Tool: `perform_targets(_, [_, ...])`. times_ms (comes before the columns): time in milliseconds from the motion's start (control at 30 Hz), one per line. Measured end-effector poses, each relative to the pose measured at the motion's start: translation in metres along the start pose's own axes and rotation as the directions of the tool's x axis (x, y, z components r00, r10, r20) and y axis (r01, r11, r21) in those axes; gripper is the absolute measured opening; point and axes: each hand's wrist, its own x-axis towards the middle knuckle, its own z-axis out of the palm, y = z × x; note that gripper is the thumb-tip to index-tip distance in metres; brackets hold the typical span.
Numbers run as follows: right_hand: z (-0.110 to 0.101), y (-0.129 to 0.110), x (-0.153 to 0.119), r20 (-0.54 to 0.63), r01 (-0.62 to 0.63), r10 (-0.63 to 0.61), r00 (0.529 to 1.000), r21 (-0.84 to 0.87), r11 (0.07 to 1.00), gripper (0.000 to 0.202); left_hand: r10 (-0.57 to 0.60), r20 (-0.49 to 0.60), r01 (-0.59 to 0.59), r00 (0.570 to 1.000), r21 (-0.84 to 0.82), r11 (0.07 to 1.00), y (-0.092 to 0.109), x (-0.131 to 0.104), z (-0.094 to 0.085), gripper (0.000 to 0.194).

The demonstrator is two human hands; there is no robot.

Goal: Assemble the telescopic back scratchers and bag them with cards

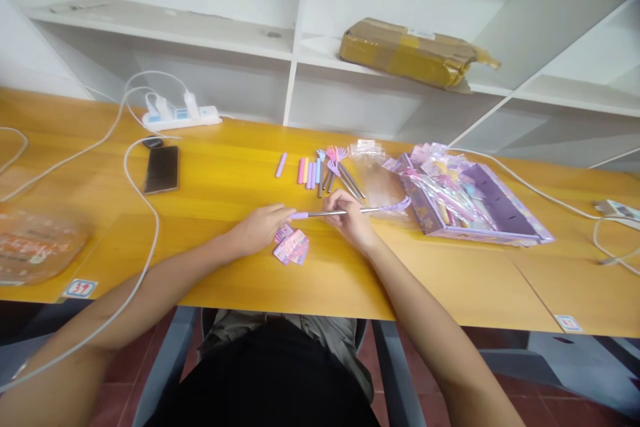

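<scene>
A back scratcher (325,213) with a metal rod, a purple handle and a purple claw head lies level across both my hands. My left hand (263,229) is closed on the handle end. Around the rod, nearer the claw, the fingers of my right hand (350,217) are wrapped. Just below the handle sits a small pile of pink and purple printed cards (293,247). Beyond my hands are several coloured handle sleeves (310,172), one purple sleeve (281,165) apart from them, and several metal rods with claw heads (337,170).
At right stands a purple box (500,237) of bagged scratchers, with clear plastic bags (367,153) beside it. To the left lie a phone (162,169), a power strip (183,119) and a white cable (156,227) crossing over my left arm. A taped carton (405,50) rests on the shelf.
</scene>
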Motion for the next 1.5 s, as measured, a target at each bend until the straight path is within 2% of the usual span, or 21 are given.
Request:
perform_targets(167, [0.005,0.004,0.000,0.000,-0.025,0.025,1.000,0.019,0.999,0.022,-0.032,0.005,0.032,0.999,0.026,0.999,0.003,0.000,-0.001,0.032])
perform_targets(400, [0.011,0.010,-0.002,0.064,-0.081,0.079,0.995,0.037,0.996,0.028,-0.004,-0.036,0.005,0.999,0.021,1.000,0.004,-0.002,0.002,0.033])
perform_targets(567, [0.016,0.013,-0.003,0.100,-0.071,0.065,0.993,0.055,0.996,0.034,-0.003,-0.042,0.004,0.999,0.021,1.000,0.004,-0.001,0.004,0.034])
perform_targets(833, [0.023,0.019,-0.005,0.142,-0.068,0.055,0.988,0.083,0.994,0.028,-0.023,-0.009,0.023,1.000,-0.008,1.000,0.010,-0.001,0.006,0.035])
perform_targets(967, [0.012,0.008,-0.004,0.162,-0.109,0.125,0.979,-0.101,0.989,0.032,-0.029,0.035,0.031,0.999,-0.065,0.997,0.007,0.004,0.001,0.035])
perform_targets(1033, [0.000,-0.001,-0.001,0.108,-0.112,0.132,0.985,-0.174,0.978,0.037,-0.062,0.053,0.068,0.997,-0.111,0.992,0.003,0.006,-0.005,0.037])
perform_targets(1133, [-0.021,-0.014,0.007,-0.074,-0.016,0.008,0.997,-0.108,0.994,0.043,-0.158,0.050,0.164,0.986,-0.157,0.974,-0.004,0.008,-0.017,0.041])
perform_targets(1233, [-0.039,-0.024,0.015,-0.242,0.098,-0.112,0.964,-0.067,0.993,0.044,-0.214,0.050,0.219,0.976,-0.174,0.960,-0.011,0.009,-0.026,0.043])
perform_targets(1333, [-0.049,-0.029,0.017,-0.319,0.141,-0.162,0.934,-0.089,0.986,0.046,-0.223,0.055,0.229,0.973,-0.171,0.958,-0.013,0.009,-0.029,0.043])
perform_targets(1433, [-0.053,-0.028,0.016,-0.382,0.110,-0.209,0.900,-0.266,0.958,0.040,-0.227,0.070,0.235,0.971,-0.140,0.962,-0.014,0.009,-0.030,0.043])
perform_targets(1500, [-0.054,-0.024,0.014,-0.387,0.065,-0.247,0.888,-0.428,0.901,0.041,-0.213,0.076,0.220,0.974,-0.106,0.970,-0.014,0.008,-0.030,0.043])
